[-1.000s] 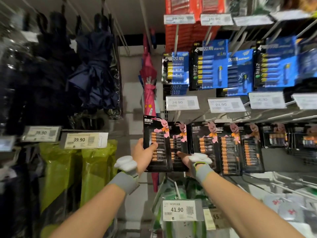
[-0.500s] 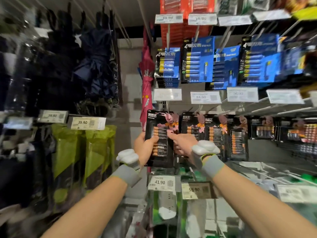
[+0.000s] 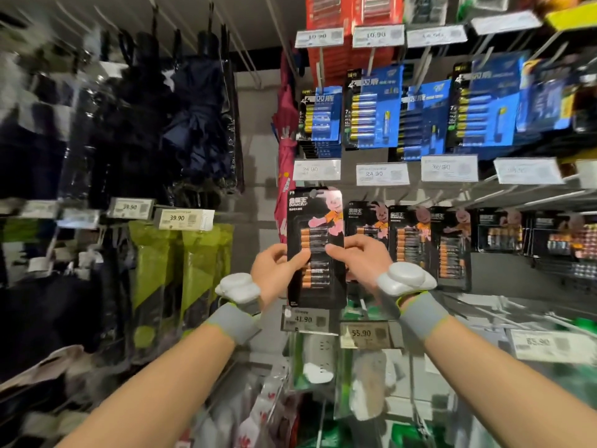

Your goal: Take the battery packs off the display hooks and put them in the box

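A black battery pack [image 3: 315,218] with a pink rabbit and orange-black cells is held upright in front of the display. My left hand [image 3: 274,273] grips its left edge, thumb across the front. My right hand [image 3: 361,258] pinches its right edge, fingers reaching over the cells. Behind it, more black battery packs [image 3: 410,244] of the same kind hang side by side on hooks to the right. Blue battery packs [image 3: 371,108] hang on the row above. No box is in view.
Price tags [image 3: 305,320] stick out on the hook ends just below my hands. Dark folded umbrellas [image 3: 190,124] and green bags [image 3: 181,279] hang at the left. White packaged goods [image 3: 316,360] hang below the batteries. A red umbrella [image 3: 286,156] hangs behind the held pack.
The held pack has come away from the row toward me and stands nearer the camera. My right hand has moved from the neighbouring packs onto the held pack's right edge.
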A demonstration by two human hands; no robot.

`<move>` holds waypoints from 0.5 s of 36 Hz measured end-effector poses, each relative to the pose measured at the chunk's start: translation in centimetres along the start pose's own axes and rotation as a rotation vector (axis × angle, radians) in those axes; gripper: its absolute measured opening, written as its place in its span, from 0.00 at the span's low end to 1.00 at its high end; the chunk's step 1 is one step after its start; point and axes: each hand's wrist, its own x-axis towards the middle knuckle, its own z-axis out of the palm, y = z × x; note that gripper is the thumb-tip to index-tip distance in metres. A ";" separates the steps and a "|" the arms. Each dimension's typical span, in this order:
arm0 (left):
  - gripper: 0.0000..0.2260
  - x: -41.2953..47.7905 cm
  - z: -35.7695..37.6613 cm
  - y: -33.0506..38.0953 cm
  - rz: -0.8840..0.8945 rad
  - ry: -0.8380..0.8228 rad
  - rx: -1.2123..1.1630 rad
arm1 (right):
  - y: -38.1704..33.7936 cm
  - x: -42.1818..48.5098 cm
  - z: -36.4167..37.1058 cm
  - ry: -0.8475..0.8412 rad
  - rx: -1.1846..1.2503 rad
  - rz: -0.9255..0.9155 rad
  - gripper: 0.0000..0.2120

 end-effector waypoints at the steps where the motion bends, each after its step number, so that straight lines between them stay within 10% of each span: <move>1: 0.06 -0.1 -0.1 0.1 0.015 0.002 0.000 | -0.1 0.0 0.0 0.005 0.009 -0.004 0.16; 18: 0.11 3.0 -0.7 0.9 0.106 -0.021 0.029 | -0.9 2.7 0.4 -0.019 0.110 -0.007 0.14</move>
